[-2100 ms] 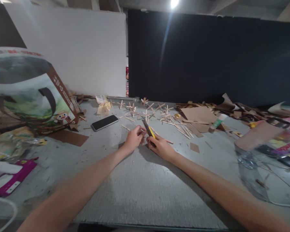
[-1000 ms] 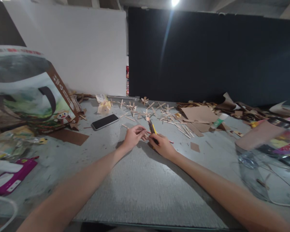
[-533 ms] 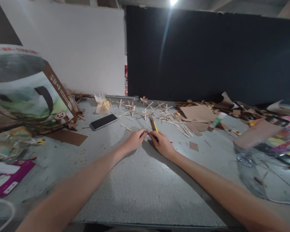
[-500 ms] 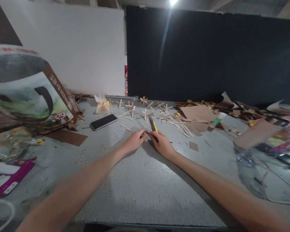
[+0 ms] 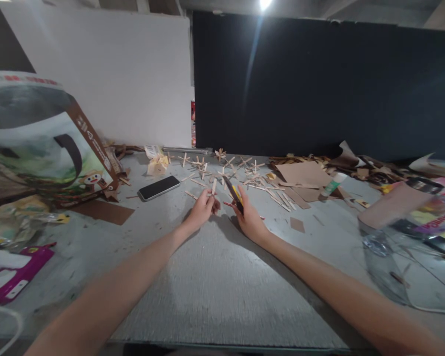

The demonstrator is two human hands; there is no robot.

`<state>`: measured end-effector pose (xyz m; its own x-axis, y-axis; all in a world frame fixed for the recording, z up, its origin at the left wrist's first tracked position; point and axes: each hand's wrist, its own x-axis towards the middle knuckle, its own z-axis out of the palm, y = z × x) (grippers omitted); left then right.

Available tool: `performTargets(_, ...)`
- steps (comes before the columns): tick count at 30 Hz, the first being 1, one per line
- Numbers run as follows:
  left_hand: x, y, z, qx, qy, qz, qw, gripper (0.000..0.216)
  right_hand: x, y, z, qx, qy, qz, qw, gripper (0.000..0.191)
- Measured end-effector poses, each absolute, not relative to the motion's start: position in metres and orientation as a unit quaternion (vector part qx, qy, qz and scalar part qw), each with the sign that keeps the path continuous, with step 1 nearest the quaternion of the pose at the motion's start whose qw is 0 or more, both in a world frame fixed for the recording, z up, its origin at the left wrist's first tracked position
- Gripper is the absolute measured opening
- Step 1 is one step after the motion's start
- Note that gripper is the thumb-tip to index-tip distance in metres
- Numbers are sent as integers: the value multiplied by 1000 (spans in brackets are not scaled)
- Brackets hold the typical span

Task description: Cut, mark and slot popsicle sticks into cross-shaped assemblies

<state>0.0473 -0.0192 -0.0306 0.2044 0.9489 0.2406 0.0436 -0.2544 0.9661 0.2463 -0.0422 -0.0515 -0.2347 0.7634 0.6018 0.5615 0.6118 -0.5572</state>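
My left hand pinches a short wooden stick and holds it upright above the grey table. My right hand is closed round a yellow and black utility knife, its blade end pointing up and away from me. The two hands are a few centimetres apart. A thin pink-tipped stick lies on the table under my right hand. Beyond both hands lie several loose wooden sticks and small glued stick crosses.
A black phone lies left of the sticks. A printed cardboard box leans at the far left, with a purple packet near the front. Cardboard scraps, a glue tube and a clear plastic bag fill the right.
My hands, which met at the knife tip half a second ago, have parted. The left hand lifted a cut stick piece upright, and the right hand tilted the knife back.
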Motion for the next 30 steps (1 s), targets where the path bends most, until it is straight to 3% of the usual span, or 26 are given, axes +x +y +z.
performTargets(7, 48, -20, -30, 605, 383, 514, 472, 17, 242, -50, -40, -467, -818, 27, 334, 47)
performTargets(13, 48, -21, -29, 608, 379, 522, 462, 10, 239, -54, -34, -493, -816, -37, 300, 40)
performTargets(19, 47, -24, -27, 625, 376, 514, 451, 22, 240, -50, -38, -502, -813, -31, 293, 34)
performTargets(30, 46, -22, -27, 629, 380, 501, 457, 35, 246, -46, -39, -487, -806, -15, 336, 43)
